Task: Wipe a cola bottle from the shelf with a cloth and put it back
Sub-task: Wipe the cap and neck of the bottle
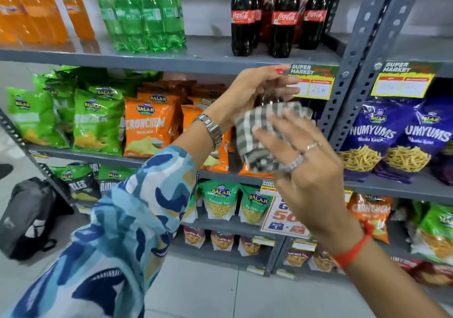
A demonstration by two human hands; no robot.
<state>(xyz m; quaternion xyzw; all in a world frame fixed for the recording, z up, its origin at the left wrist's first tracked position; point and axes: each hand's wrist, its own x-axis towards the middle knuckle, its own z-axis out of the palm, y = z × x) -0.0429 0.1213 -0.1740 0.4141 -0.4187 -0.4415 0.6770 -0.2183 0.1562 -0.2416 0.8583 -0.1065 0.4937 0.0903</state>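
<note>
My left hand (247,92) grips the top of a cola bottle (268,97) held in front of the shelves; only a dark bit of its neck shows between my fingers. A grey-and-white checked cloth (257,134) is wrapped around the bottle's body and hides it. My right hand (304,168) presses the cloth against the bottle, fingers spread and blurred. Several more cola bottles (282,21) with red labels stand on the top shelf (196,60), above my hands.
Green bottles (144,16) and orange bottles (36,14) stand left on the top shelf. Snack bags (147,126) fill the lower shelves. Grey perforated uprights (360,55) rise at right, with price tags (313,82). A dark backpack (29,217) lies on the floor at left.
</note>
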